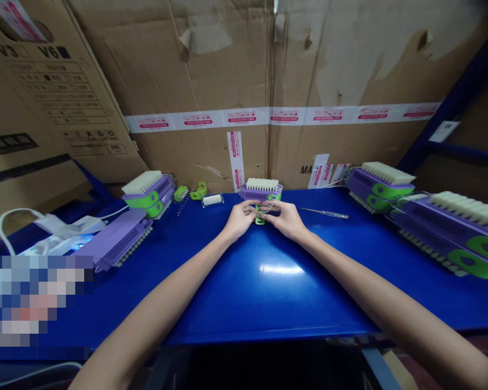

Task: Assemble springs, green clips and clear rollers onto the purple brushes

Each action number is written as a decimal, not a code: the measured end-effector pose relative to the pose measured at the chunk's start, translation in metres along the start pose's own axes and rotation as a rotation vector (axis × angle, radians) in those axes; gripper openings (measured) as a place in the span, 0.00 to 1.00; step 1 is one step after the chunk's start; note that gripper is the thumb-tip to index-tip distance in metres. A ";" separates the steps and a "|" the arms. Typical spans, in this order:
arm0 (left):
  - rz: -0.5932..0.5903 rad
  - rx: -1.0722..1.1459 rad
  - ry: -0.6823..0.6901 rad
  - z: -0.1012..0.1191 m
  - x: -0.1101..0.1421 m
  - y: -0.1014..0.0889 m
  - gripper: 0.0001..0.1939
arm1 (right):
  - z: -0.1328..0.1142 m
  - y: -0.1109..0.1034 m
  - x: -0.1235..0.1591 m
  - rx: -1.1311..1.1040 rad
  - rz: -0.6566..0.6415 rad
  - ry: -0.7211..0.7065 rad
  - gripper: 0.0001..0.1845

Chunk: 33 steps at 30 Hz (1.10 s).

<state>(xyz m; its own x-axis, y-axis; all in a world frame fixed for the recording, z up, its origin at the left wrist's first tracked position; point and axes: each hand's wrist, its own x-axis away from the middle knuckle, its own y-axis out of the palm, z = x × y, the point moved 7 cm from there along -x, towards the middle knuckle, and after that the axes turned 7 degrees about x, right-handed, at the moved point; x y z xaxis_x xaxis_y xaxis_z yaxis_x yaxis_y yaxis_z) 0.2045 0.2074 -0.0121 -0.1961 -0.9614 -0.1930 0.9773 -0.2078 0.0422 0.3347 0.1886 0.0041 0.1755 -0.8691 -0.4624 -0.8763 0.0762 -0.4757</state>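
Note:
My left hand (241, 219) is closed, its fingertips pinching a small green plastic part (259, 220) above the blue tabletop. Opposite it, my right hand (287, 218) is closed around a thin metal coil spring (275, 196), which slants upward from the fingers. The spring's lower end lies by the green part; whether it is seated in it I cannot tell. Just behind both hands is a purple brush (261, 187) with pale bristles facing up. To the left lie a loose coil spring (181, 206), a green bracket (199, 190) and a white bar in a clear holder (212, 200).
Stacked purple-and-green brushes stand at left (148, 192) and right (380, 187), with a larger stack (451, 233) nearer me. A screwdriver (324, 213) lies right of my hands. At left are a purple brush (122, 241) and a power strip (71, 233). Cardboard (211, 70) walls the back.

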 end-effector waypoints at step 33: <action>-0.176 0.063 -0.093 -0.004 0.002 0.007 0.26 | 0.009 0.004 -0.001 -0.148 -0.071 0.035 0.17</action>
<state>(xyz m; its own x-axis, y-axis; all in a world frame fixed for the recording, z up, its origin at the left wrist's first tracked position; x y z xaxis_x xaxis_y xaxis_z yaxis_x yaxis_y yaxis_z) 0.2109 0.2051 -0.0157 -0.3729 -0.9212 -0.1112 0.9209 -0.3821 0.0773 0.3346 0.1945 -0.0040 0.2259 -0.8865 -0.4038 -0.9192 -0.0566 -0.3898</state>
